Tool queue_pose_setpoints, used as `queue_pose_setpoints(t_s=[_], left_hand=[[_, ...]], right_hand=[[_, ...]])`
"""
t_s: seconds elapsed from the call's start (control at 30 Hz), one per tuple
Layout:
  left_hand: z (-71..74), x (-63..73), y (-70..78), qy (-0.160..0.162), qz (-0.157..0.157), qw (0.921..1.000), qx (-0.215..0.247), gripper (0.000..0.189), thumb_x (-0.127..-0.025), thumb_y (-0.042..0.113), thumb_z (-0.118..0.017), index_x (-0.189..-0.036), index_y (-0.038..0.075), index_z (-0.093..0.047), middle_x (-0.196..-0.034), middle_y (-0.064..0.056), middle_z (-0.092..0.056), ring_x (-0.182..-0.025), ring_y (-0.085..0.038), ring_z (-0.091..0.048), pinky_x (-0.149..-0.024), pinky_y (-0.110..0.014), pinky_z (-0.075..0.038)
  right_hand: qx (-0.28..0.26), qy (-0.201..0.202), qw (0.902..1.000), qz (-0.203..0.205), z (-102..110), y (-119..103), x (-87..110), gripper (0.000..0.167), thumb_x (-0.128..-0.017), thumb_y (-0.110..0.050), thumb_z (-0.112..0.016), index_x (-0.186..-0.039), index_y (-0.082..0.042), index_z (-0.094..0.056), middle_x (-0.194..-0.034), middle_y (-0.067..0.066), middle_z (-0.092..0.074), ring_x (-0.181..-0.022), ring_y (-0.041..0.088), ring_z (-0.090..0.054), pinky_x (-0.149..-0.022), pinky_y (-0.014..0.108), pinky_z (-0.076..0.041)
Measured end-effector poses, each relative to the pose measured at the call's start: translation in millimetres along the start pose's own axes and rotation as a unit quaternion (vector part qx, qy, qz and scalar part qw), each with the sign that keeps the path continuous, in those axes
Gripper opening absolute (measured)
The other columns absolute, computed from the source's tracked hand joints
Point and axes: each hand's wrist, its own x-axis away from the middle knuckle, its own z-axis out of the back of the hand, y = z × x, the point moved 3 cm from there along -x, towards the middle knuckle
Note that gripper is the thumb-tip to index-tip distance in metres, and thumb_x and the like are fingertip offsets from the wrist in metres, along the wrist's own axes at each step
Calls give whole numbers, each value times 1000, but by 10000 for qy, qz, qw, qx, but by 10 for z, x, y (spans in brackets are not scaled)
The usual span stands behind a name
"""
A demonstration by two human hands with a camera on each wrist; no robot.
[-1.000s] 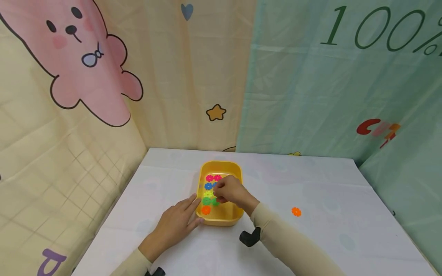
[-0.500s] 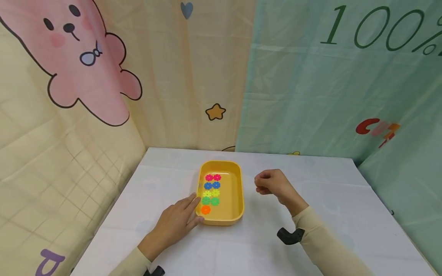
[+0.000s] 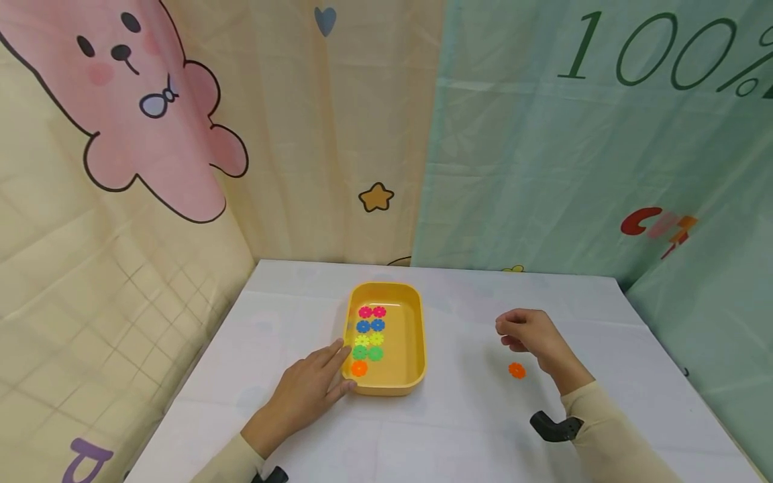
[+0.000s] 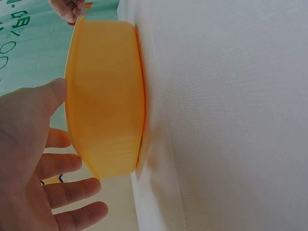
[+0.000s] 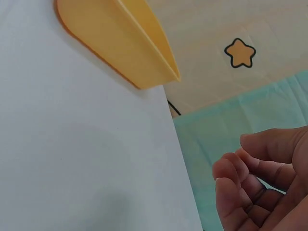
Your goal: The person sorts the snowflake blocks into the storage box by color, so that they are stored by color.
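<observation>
A yellow plastic tray [image 3: 407,382] stands on the table, holding small flower-shaped pieces in rows by its left side. These are two pink [image 3: 379,312], two blue [image 3: 377,325], two yellow [image 3: 376,339], two green [image 3: 376,353] and a single orange piece [image 3: 359,367]. My left hand [image 3: 311,386] rests at the tray's near left rim, fingers fairly straight. In the left wrist view, its thumb [image 4: 54,94] meets the rim. To the right, another orange flower piece [image 3: 517,370] lies on the table. Above and behind it hovers my right hand [image 3: 534,335], fingers loosely curled around nothing.
The white-covered table [image 3: 447,429] ends at a back edge against printed curtains, cream on the left and green [image 3: 543,168] on the right. A black wrist mount [image 3: 555,427] sticks out below my right sleeve.
My right hand has left the tray and moved right across the table to near the loose orange flower piece. The left hand and the tray stay in place.
</observation>
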Motion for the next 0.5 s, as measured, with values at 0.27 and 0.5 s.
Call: queue_pose_setpoints(t_s=[0.27, 0.5], left_hand=[[-3, -2, 4, -11, -18, 10000, -10, 70, -94, 56, -66, -148, 13, -54, -153, -9, -52, -127, -31, -60, -94, -51, -55], [-1, -9, 8, 52, -59, 10000, -19, 70, -94, 55, -67, -148, 12, -55, -152, -9, -53, -126, -31, -61, -93, -50, -56]], right_hand=[[106, 126, 9995, -256, 149, 257, 38, 36, -101, -24, -64, -122, 5, -64, -111, 19, -68, -95, 28, -65, -77, 28, -56], [213, 249, 9983, -473, 183, 490, 59, 38, -100, -25, -66, -122, 5, -63, -112, 16, -67, -100, 30, -60, -78, 30, -56]])
